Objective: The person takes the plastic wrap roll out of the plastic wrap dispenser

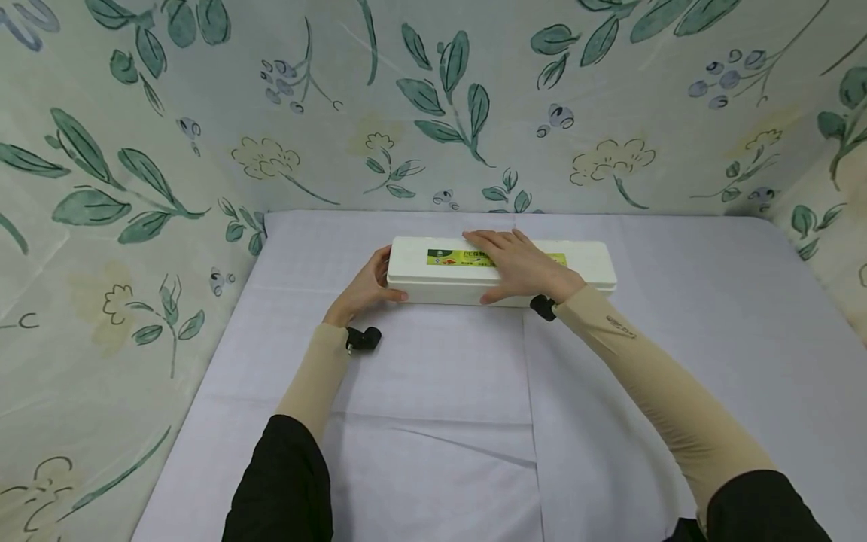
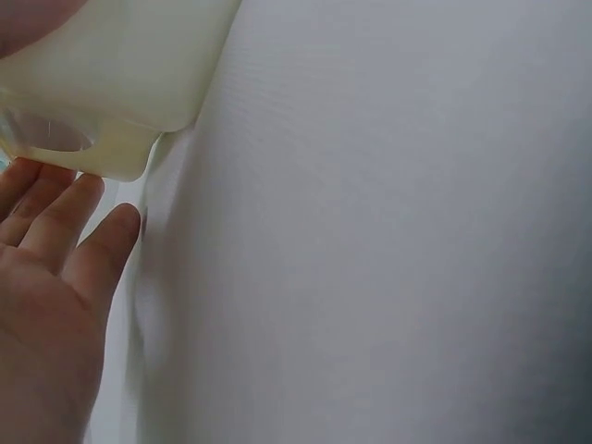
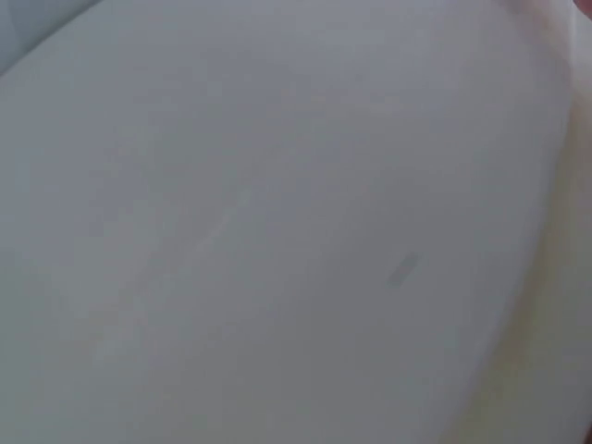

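A long white cling film box (image 1: 413,263) with a lid lies crosswise on the white cloth, a yellow-green label (image 1: 450,257) on top. My left hand (image 1: 362,290) grips its left end, thumb at the front and fingers round the end. In the left wrist view, the fingers (image 2: 65,217) reach the box's end (image 2: 120,153), which has a rounded opening in it. Spread across the lid, my right hand (image 1: 528,267) holds the box from above, thumb on the front side and fingertips near the back edge; it covers part of the label. A blurred pale surface fills most of the right wrist view.
White cloth (image 1: 433,391) with creases and a fold line covers the table. Behind it and at both sides hangs a curtain (image 1: 325,135) printed with leaves and flowers. Each wrist wears a small black camera, the left one (image 1: 364,339) standing just over the cloth.
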The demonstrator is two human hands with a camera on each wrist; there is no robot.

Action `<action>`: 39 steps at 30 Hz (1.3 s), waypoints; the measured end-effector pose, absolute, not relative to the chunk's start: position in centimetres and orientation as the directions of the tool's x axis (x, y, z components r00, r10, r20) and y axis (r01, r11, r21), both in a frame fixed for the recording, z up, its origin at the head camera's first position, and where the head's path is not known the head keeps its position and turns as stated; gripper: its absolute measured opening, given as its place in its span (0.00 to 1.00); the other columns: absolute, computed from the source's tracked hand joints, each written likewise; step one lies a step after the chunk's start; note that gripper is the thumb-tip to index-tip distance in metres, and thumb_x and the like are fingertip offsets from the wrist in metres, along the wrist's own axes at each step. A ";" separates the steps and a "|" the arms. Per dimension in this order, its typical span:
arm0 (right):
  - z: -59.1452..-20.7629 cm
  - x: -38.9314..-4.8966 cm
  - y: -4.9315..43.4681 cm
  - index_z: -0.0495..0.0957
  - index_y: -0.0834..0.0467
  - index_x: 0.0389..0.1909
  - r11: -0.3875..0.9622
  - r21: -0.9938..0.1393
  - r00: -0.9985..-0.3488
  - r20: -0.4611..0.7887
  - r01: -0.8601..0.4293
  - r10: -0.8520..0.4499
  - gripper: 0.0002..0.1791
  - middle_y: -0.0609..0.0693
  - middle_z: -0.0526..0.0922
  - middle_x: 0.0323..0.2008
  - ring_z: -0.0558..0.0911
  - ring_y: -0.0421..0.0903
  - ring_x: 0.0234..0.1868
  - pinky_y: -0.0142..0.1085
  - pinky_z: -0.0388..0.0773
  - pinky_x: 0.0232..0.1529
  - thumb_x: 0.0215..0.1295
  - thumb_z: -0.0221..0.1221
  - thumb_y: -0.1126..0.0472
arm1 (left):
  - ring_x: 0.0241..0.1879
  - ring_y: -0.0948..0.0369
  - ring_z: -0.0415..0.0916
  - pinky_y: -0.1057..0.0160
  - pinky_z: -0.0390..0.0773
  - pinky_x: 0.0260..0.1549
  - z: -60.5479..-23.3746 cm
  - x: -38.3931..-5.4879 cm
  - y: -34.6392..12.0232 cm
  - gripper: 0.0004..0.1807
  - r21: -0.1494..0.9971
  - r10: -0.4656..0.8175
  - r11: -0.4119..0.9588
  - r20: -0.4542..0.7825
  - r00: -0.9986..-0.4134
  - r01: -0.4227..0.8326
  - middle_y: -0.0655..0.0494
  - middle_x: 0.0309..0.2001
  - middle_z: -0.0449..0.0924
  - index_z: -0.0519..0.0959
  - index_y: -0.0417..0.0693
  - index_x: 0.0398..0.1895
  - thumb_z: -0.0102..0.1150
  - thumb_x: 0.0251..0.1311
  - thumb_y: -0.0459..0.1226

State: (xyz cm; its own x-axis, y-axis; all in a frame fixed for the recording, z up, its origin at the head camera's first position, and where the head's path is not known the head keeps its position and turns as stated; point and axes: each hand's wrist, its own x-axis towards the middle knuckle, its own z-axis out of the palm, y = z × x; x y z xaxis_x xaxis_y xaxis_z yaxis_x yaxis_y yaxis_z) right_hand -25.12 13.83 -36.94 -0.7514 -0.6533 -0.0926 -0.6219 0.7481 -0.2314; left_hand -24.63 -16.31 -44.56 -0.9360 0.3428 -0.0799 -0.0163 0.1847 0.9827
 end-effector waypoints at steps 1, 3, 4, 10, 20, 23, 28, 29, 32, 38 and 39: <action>-36.9 -25.1 13.8 0.44 0.53 0.76 0.747 -0.224 -0.750 -0.091 -0.626 -0.656 0.63 0.55 0.51 0.73 0.53 0.58 0.71 0.57 0.39 0.68 0.46 0.72 0.41 | 0.72 0.56 0.45 0.57 0.48 0.68 -44.6 -24.7 -16.3 0.58 0.983 0.344 0.185 -0.080 -0.936 -0.016 0.52 0.73 0.49 0.47 0.47 0.74 0.72 0.41 0.24; -36.9 -25.1 13.7 0.44 0.53 0.76 0.748 -0.202 -0.749 -0.088 -0.632 -0.657 0.63 0.55 0.51 0.73 0.54 0.59 0.70 0.57 0.41 0.68 0.46 0.72 0.41 | 0.72 0.56 0.46 0.57 0.48 0.68 -44.6 -24.7 -16.3 0.58 0.983 0.346 0.186 -0.078 -0.935 -0.014 0.51 0.73 0.50 0.47 0.47 0.74 0.72 0.41 0.24; -36.9 -25.0 13.6 0.44 0.53 0.76 0.747 -0.196 -0.748 -0.086 -0.635 -0.658 0.62 0.55 0.52 0.73 0.54 0.60 0.70 0.56 0.41 0.68 0.46 0.72 0.41 | 0.72 0.56 0.46 0.57 0.49 0.68 -44.6 -24.7 -16.3 0.58 0.983 0.348 0.184 -0.079 -0.934 -0.014 0.51 0.73 0.50 0.47 0.47 0.74 0.72 0.41 0.23; -37.0 -24.9 13.4 0.43 0.54 0.76 0.749 -0.165 -0.748 -0.084 -0.642 -0.659 0.61 0.56 0.52 0.72 0.56 0.60 0.69 0.53 0.45 0.69 0.48 0.71 0.44 | 0.72 0.55 0.46 0.56 0.49 0.68 -43.9 -24.5 -16.3 0.58 0.983 0.361 0.181 -0.088 -0.928 -0.023 0.49 0.73 0.49 0.46 0.45 0.74 0.71 0.42 0.22; -36.8 -24.7 13.0 0.43 0.57 0.76 0.743 -0.129 -0.737 -0.098 -0.657 -0.668 0.57 0.58 0.52 0.72 0.56 0.61 0.68 0.52 0.48 0.68 0.51 0.70 0.53 | 0.71 0.54 0.50 0.56 0.52 0.67 -44.3 -24.8 -16.2 0.57 0.982 0.352 0.188 -0.065 -0.934 0.003 0.48 0.71 0.52 0.47 0.44 0.73 0.71 0.41 0.21; -36.6 -24.6 12.8 0.43 0.58 0.75 0.748 -0.125 -0.738 -0.122 -0.652 -0.664 0.57 0.58 0.51 0.72 0.56 0.62 0.68 0.52 0.48 0.68 0.51 0.69 0.56 | 0.71 0.53 0.50 0.56 0.52 0.67 -44.4 -24.8 -16.2 0.57 0.980 0.349 0.200 -0.062 -0.935 0.010 0.47 0.71 0.52 0.47 0.43 0.73 0.71 0.41 0.22; -36.5 -24.5 12.4 0.43 0.60 0.75 0.756 -0.110 -0.743 -0.137 -0.646 -0.655 0.56 0.59 0.52 0.71 0.56 0.62 0.68 0.52 0.47 0.69 0.50 0.68 0.58 | 0.70 0.52 0.50 0.56 0.51 0.67 -44.5 -24.9 -16.2 0.57 0.976 0.342 0.219 -0.068 -0.937 0.009 0.47 0.72 0.51 0.46 0.43 0.73 0.71 0.41 0.22; -36.4 -24.4 12.3 0.43 0.60 0.75 0.757 -0.102 -0.744 -0.138 -0.645 -0.653 0.56 0.60 0.52 0.71 0.56 0.62 0.68 0.52 0.47 0.69 0.50 0.68 0.59 | 0.70 0.52 0.50 0.56 0.52 0.67 -44.5 -24.9 -16.1 0.57 0.975 0.341 0.220 -0.069 -0.937 0.008 0.47 0.72 0.51 0.46 0.43 0.73 0.71 0.41 0.22; -36.4 -24.2 12.1 0.44 0.61 0.75 0.761 -0.087 -0.750 -0.132 -0.643 -0.648 0.56 0.61 0.53 0.71 0.57 0.63 0.67 0.52 0.47 0.69 0.49 0.68 0.59 | 0.71 0.53 0.49 0.58 0.52 0.67 -44.2 -24.7 -15.9 0.57 0.975 0.342 0.220 -0.076 -0.937 0.001 0.47 0.72 0.50 0.46 0.43 0.73 0.71 0.42 0.22; -36.8 -23.7 11.3 0.45 0.64 0.74 0.781 -0.056 -0.774 -0.110 -0.622 -0.624 0.57 0.65 0.55 0.69 0.57 0.66 0.66 0.57 0.49 0.67 0.47 0.70 0.59 | 0.72 0.49 0.46 0.54 0.49 0.68 -42.0 -23.4 -15.5 0.56 0.970 0.346 0.244 -0.099 -0.933 -0.012 0.42 0.72 0.48 0.44 0.39 0.73 0.69 0.43 0.21; -36.9 -23.7 11.1 0.45 0.65 0.73 0.786 -0.048 -0.780 -0.107 -0.616 -0.617 0.57 0.66 0.55 0.69 0.56 0.67 0.66 0.58 0.49 0.67 0.47 0.70 0.60 | 0.72 0.48 0.46 0.53 0.49 0.68 -41.7 -23.2 -15.4 0.56 0.966 0.345 0.258 -0.102 -0.933 -0.010 0.41 0.72 0.48 0.44 0.38 0.73 0.69 0.43 0.22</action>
